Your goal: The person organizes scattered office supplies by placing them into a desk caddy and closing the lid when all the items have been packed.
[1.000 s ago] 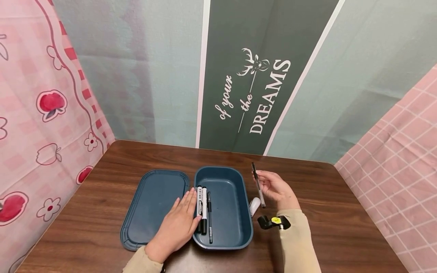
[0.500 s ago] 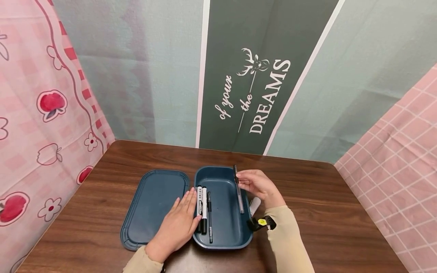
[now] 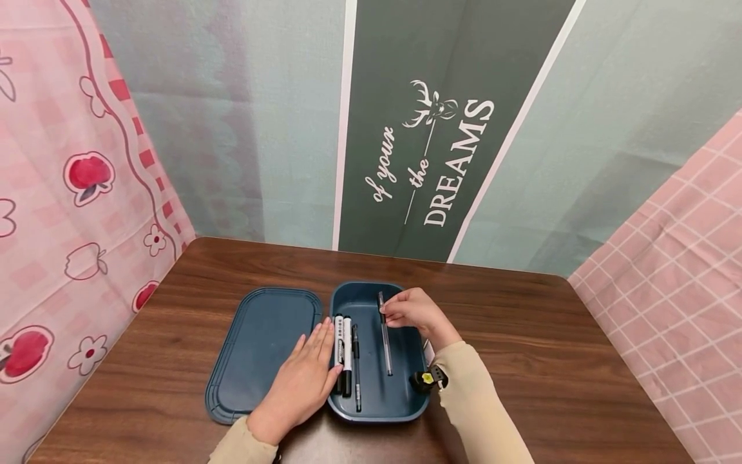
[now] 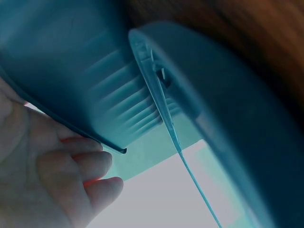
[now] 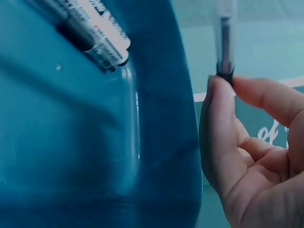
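A clear gel pen [image 3: 385, 341] with a dark grip is pinched between thumb and fingertips of my right hand [image 3: 414, 310]. It hangs over the inside of a dark blue plastic box [image 3: 379, 416], tilted. In the right wrist view the pinch on the pen [image 5: 225, 45] is plain. My left hand [image 3: 304, 377] lies with fingers straight along the box's left rim, by two white-and-black markers [image 3: 346, 348] inside. Another gel pen [image 3: 356, 367] lies beside the markers. In the left wrist view the left hand [image 4: 52, 166] touches a blue plastic edge [image 4: 71, 124].
A blue lid [image 3: 266, 348] lies flat on the wooden table [image 3: 551, 361] left of the box, partly under the left hand. A small white object [image 3: 429, 352] at the box's right side is mostly hidden by the right arm. Patterned cloths hang around the table.
My right hand has carried the gel pen leftward from beside the box to over its inside. The left hand has stayed in place.
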The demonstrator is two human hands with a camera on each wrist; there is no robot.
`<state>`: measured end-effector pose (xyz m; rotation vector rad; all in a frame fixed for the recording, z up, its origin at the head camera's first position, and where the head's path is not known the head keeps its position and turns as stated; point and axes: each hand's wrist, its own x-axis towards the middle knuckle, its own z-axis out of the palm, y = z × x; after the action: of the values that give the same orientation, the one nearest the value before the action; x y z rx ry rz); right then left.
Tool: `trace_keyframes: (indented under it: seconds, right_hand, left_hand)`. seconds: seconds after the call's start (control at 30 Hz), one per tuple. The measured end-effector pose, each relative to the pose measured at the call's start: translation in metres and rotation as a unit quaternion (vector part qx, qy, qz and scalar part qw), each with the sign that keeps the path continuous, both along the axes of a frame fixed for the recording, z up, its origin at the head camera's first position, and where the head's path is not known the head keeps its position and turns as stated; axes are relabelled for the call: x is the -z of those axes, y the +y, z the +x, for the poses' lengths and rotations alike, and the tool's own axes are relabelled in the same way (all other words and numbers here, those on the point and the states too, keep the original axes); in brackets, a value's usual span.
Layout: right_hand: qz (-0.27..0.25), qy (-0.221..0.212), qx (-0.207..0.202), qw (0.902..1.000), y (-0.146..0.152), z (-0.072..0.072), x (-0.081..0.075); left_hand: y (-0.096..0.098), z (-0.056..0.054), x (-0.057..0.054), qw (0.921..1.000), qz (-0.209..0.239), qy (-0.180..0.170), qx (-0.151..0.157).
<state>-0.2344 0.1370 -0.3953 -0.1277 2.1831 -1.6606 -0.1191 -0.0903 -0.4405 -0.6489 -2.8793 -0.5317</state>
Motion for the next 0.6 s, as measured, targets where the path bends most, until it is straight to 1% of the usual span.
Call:
trace_keyframes:
  seconds: [0.1, 0.2, 0.3, 0.43, 0.5, 0.6]
  right_hand:
    - [0.067, 0.023, 0.012, 0.9974, -0.009, 0.002, -0.001]
    - [0.139, 0.047, 0.013, 0.9891, -0.018, 0.005, -0.001]
    - [0.211, 0.068, -0.004, 0.9752, -0.027, 0.007, 0.001]
    - [0.289, 0.089, -0.029, 0.9526, -0.037, 0.01, 0.006]
    - [0.314, 0.097, -0.035, 0.9438, -0.041, 0.012, 0.009]
    - [0.335, 0.101, -0.038, 0.9359, -0.047, 0.014, 0.014]
  left_hand:
    - [0.0, 0.0, 0.001, 1.0, 0.0, 0.001, 0.001]
    - [0.0, -0.001, 0.002, 1.0, -0.002, 0.002, 0.001]
    - [0.001, -0.002, 0.002, 1.0, -0.002, 0.004, 0.001]
    - [0.0, -0.002, 0.003, 1.0, -0.003, 0.008, 0.001]
    - [0.0, -0.001, 0.003, 0.9999, -0.005, 0.009, 0.0]
    - [0.0, -0.001, 0.002, 1.0, -0.005, 0.007, 0.001]
